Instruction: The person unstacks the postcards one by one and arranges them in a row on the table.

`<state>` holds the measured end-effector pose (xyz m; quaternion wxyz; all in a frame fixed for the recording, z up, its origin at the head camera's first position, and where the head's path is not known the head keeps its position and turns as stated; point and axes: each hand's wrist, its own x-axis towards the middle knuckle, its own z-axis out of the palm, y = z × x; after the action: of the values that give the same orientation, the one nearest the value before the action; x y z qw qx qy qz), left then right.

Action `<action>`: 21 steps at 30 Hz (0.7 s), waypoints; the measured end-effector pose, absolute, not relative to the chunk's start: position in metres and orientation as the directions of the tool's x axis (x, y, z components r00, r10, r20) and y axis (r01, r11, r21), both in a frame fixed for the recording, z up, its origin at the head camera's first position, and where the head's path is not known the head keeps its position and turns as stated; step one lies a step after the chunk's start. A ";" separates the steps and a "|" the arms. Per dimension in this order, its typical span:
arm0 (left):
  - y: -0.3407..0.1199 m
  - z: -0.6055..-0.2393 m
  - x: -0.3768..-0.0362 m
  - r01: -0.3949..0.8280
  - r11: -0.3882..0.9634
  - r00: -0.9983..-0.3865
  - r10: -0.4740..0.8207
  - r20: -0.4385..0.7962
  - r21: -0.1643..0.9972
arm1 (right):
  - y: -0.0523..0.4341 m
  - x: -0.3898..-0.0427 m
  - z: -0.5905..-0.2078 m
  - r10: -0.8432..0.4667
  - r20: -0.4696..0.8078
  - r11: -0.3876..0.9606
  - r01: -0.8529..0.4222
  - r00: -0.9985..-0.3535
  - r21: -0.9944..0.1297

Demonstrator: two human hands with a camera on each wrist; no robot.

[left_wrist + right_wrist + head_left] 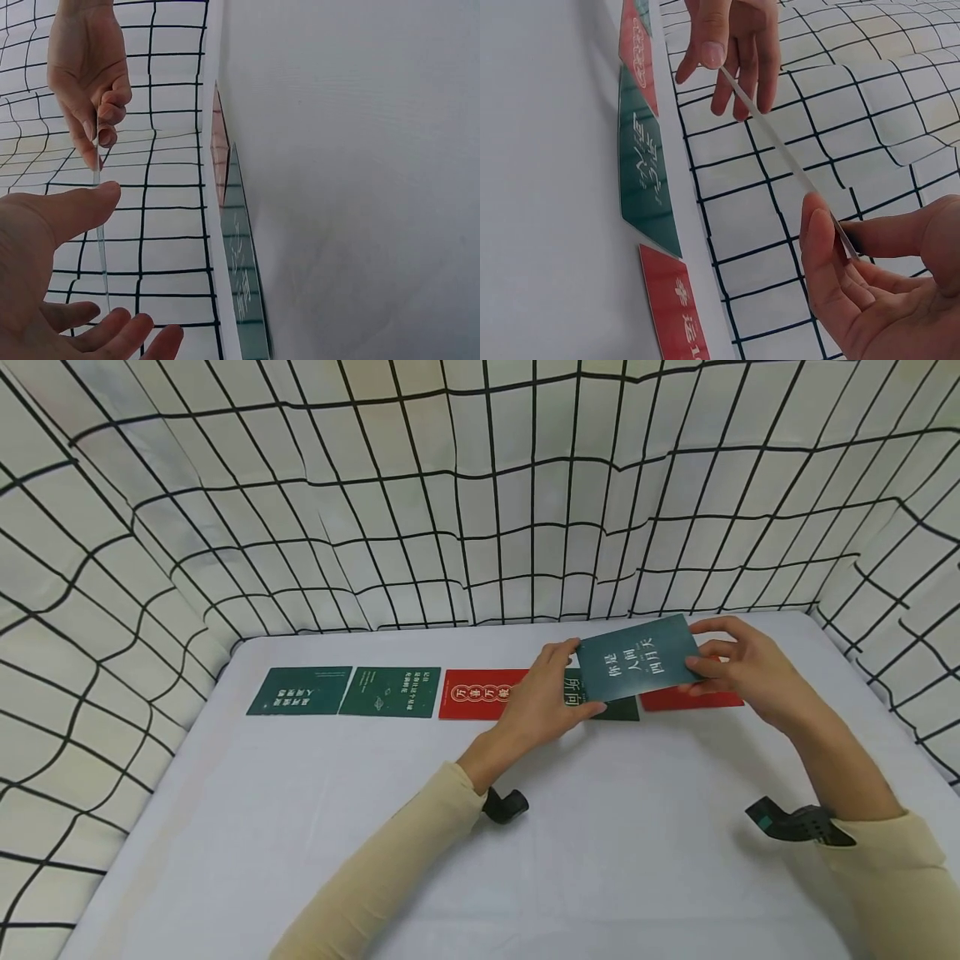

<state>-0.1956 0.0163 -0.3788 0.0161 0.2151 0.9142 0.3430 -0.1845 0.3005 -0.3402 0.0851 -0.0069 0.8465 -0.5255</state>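
A dark teal card [637, 656] with white Chinese characters is held above the table, tilted with its printed face toward the head camera. My right hand [750, 668] pinches its right end between thumb and fingers, as the right wrist view shows with the card edge-on. At its left end, my left hand [536, 697] spans the short side, thumb at the lower corner and fingertips at the upper one. Beneath the held card lie a green card [624, 709], partly hidden, and a red card [705, 700], partly covered by the right hand.
Farther left in the same row lie a red card [472, 685], a green card [390, 692] and a teal card [300, 691]. The white tabletop [300, 802] meets a white wall with a black grid [480, 543] at its back edge.
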 end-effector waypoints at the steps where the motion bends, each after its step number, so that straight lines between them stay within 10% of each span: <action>1: 0.017 -0.379 -0.196 0.379 0.664 -0.907 0.403 0.118 0.645 | 0.301 -0.185 -0.340 -0.102 -0.138 0.449 0.078 -0.985 -0.890; 21: 0.035 -0.383 -0.197 0.373 0.578 -0.904 0.404 0.142 0.726 | 0.326 -0.191 -0.341 -0.104 -0.125 0.501 0.056 -0.987 -0.864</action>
<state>-0.1974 0.0349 -0.3827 0.0195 0.2187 0.8880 0.4040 -0.1906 0.3256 -0.3405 0.0803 -0.0139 0.8625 -0.4995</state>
